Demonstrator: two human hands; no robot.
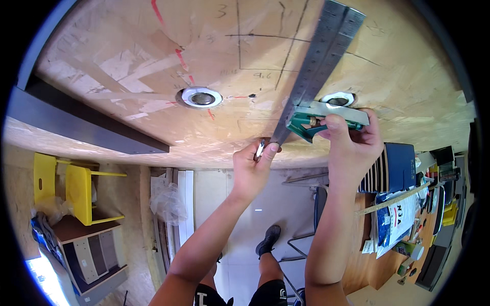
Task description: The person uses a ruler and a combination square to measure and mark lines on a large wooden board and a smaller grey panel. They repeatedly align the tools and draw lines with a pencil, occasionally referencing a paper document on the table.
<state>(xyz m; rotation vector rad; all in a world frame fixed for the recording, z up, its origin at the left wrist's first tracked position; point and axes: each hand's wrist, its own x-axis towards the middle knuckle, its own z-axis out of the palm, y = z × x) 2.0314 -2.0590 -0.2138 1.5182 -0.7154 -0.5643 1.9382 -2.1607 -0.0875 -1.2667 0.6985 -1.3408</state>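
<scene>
A combination square [322, 56] with a long steel rule and a green head lies slantwise on a wooden board [127, 66]. My right hand [352, 148] grips its head, with the thumb in front and the fingers behind. Closed around the rule's near end, my left hand [249, 173] also holds a slim white and dark pen-like stick [260, 149]. Pencil lines and red marks cross the board. A threaded metal fitting [202, 98] is set into it left of the rule, and a second fitting [339, 100] sits just above the square's head.
A dark metal bar [92, 122] runs along the board's left side. Below stand a yellow chair [79, 194] and a small cabinet [92, 255] at left. At right, a cluttered wooden desk [357, 255] carries a blue box [400, 166] and packages. A folding chair [320, 209] stands beside it.
</scene>
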